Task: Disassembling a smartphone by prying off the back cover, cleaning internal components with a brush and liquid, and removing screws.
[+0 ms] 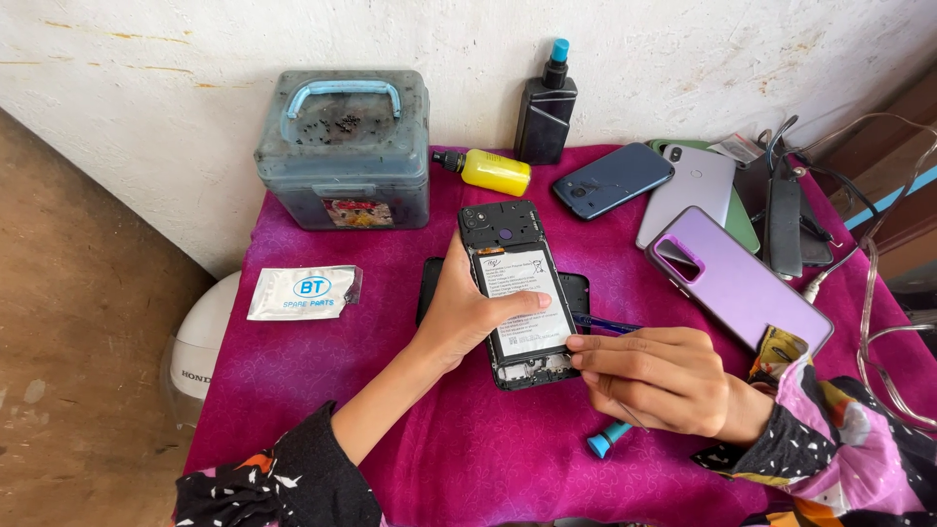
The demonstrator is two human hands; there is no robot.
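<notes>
Overhead, a magenta cloth (468,459) covers a small table against a whitewashed wall (195,39). Near the cloth's centre, the left hand (464,312) clasps an opened phone (517,293) by its left edge, thumb across the battery. The right hand (654,376) pinches a thin tool (605,324) at the phone's lower right corner.

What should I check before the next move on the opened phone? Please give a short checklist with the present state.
1. Left hand steadies the opened phone: ok.
2. Right hand has its fingertips at the phone's lower edge: ok.
3. Tool tip seated at the lower edge: cannot tell, fingers hide it.
4. Battery fully in view: not ok, the thumb partly covers it.
5. Phone lies flat on the magenta cloth: cannot tell.
</notes>
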